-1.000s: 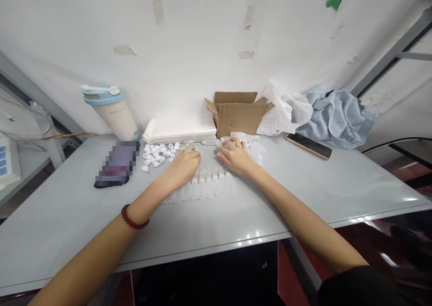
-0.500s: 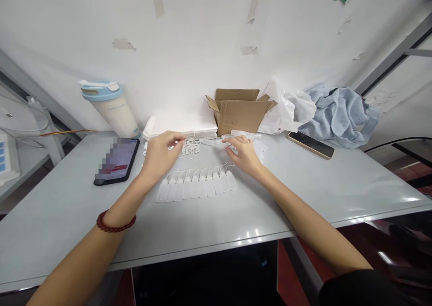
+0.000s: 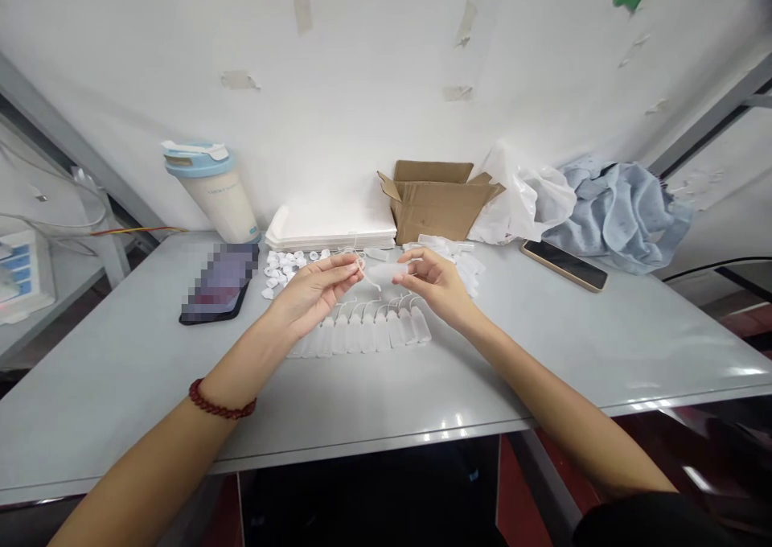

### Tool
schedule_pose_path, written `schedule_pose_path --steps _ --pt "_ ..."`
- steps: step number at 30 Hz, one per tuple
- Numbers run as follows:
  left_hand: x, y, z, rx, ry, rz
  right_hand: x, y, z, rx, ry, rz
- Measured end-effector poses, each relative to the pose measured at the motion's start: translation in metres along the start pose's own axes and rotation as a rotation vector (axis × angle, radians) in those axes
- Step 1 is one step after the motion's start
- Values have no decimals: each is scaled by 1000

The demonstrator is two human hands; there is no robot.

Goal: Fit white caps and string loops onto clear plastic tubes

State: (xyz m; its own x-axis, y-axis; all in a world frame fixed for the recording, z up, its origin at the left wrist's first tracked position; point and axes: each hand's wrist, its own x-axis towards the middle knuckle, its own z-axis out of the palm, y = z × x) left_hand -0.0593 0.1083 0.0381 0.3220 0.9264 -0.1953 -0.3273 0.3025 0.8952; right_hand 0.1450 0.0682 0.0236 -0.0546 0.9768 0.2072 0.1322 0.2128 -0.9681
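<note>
My left hand (image 3: 317, 291) pinches a thin, curved white spout (image 3: 370, 278) between thumb and fingertips. Facing it, my right hand (image 3: 439, 285) grips a small translucent plastic bottle (image 3: 384, 272) by one end. Bottle and spout are held close together above the table; whether they touch, I cannot tell. Below my hands lies a row of similar bottles (image 3: 367, 336) with curved spouts, partly covered by my left hand. Small white caps (image 3: 281, 267) are scattered beyond my left hand. Loose translucent pieces (image 3: 468, 264) lie behind my right hand.
White stacked trays (image 3: 331, 227), an open cardboard box (image 3: 434, 209), a white plastic bag (image 3: 522, 201) and a blue cloth (image 3: 621, 213) line the wall. A tumbler (image 3: 218, 197) and a phone (image 3: 220, 285) stand left; another phone (image 3: 564, 265) lies right.
Both hands have come closer together. My left hand has moved off the small white parts with a spout, and my right hand has lifted a bottle. The view has shifted slightly.
</note>
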Motion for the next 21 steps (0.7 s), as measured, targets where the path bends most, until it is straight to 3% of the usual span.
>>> schedule_pose_path --steps 7,14,21 --pt "0 -5 1 -37 13 -34 -2 -1 1 201 -33 95" --pt "-2 -11 4 13 16 -8 -3 -1 3 199 -30 111" --pt "-8 -15 5 134 1 118 -5 -3 7 158 -13 132"
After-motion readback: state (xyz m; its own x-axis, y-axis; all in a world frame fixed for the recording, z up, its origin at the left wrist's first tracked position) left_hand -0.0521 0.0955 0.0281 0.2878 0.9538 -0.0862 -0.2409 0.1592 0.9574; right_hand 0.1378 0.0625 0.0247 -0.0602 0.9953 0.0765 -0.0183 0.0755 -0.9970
